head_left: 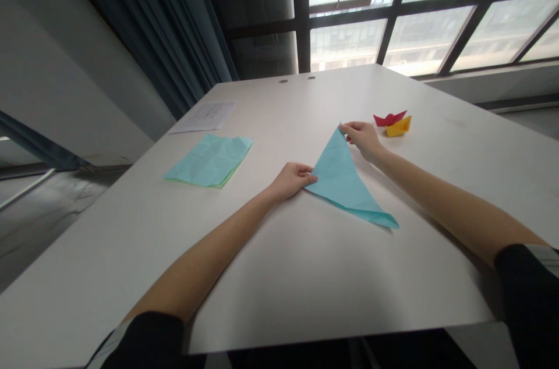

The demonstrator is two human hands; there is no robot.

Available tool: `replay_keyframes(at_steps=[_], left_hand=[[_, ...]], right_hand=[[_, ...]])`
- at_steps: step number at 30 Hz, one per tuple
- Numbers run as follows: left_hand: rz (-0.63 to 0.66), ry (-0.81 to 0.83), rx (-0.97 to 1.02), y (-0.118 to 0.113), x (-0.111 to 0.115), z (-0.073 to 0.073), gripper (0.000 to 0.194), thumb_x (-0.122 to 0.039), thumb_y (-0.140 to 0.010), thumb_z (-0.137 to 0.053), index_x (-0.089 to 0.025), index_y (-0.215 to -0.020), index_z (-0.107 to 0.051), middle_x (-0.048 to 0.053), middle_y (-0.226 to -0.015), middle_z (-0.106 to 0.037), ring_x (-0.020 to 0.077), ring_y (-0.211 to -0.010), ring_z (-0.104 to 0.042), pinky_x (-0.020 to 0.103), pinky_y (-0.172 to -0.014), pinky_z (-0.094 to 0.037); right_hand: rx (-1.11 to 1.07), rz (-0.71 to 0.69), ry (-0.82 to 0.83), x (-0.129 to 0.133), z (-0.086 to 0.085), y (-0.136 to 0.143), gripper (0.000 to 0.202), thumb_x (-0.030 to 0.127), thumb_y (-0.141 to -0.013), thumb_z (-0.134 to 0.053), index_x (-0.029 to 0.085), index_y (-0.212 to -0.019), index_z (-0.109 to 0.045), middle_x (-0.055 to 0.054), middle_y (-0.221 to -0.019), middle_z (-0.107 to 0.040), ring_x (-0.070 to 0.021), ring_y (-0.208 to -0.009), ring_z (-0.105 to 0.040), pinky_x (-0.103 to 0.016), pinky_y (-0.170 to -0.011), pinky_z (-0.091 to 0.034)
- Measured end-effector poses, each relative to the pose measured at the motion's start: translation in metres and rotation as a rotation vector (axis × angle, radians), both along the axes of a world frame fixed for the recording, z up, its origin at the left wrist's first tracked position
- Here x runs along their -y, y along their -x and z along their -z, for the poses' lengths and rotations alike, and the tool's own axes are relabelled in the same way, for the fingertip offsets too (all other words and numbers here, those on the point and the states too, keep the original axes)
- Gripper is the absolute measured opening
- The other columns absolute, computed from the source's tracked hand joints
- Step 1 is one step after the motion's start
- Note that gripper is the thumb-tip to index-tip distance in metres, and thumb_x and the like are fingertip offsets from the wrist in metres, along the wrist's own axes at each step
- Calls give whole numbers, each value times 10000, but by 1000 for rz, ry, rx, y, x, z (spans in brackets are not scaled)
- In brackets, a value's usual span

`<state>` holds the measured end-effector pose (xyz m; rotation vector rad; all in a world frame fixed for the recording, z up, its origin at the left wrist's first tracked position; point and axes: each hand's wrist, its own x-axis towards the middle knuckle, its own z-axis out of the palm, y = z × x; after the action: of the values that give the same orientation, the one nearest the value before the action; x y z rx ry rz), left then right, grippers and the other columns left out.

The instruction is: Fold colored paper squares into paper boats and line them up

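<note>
A light blue sheet of paper [340, 174], folded into a triangle, is held between my hands over the white table. My left hand [292, 180] pinches its left corner, the thumb lying on top. At the far tip, my right hand [360, 135] has the paper between thumb and fingers. The near right corner of the triangle is loose, and its layers curl slightly apart there. Just beyond my right hand sit a red paper boat [390, 119] and a yellow paper boat [399, 126], close together.
On the left of the white table [262, 276] lies a stack of creased blue and green paper sheets [209, 160]. Behind it is a white printed sheet [204, 117]. Two round holes pierce the table near its far edge. A blue curtain [161, 14] and windows stand beyond.
</note>
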<state>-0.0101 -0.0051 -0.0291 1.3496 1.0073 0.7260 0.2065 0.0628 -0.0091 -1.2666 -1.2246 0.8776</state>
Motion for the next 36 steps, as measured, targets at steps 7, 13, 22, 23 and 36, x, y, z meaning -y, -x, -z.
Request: replay_keyframes(at_steps=[7,13,22,23,36], left_hand=[[5,27,10,-1,1,-1,298,-275,-573,-744,-87,-796,-683,41,-673,-696,149,-588,-623,256,-597,-477],[-89,-5,42,0,-2,1,313,-291,-568,-741,-94,-805,-684,37,-675,-697,158,-622,-633,266,-626,-486],[-255,-71,163,6,-17,6,376,-320,-556,-738,-83,-832,-643,29,-615,-663,131,-571,-602,256,-599,-480],[-256,-82,145,7,-17,7,383,-319,-571,-726,-85,-860,-631,26,-609,-657,128,-562,-597,250,-587,-473],[-135,-647,-670,8,-9,-9,273,-117,-705,-500,-183,-859,-715,-6,-562,-580,125,-583,-532,238,-662,-428]], right_hand=[[0,8,-4,-6,4,-3,228,369,-650,-677,145,-669,-637,13,-589,-573,-62,-496,-466,-187,-455,-369],[-107,-348,317,14,-3,2,267,410,-690,-692,176,-807,-636,-31,-816,-664,-101,-647,-596,-192,-545,-487],[-37,-716,559,47,-3,1,326,280,-615,-767,166,-891,-636,-62,-933,-698,-192,-877,-642,-278,-766,-546],[-12,-708,549,45,-1,-1,322,299,-617,-763,166,-881,-635,-62,-917,-699,-191,-862,-644,-280,-760,-545],[935,-484,-111,47,18,-6,242,345,-753,-593,225,-958,-637,-54,-935,-589,-151,-718,-560,-324,-756,-456]])
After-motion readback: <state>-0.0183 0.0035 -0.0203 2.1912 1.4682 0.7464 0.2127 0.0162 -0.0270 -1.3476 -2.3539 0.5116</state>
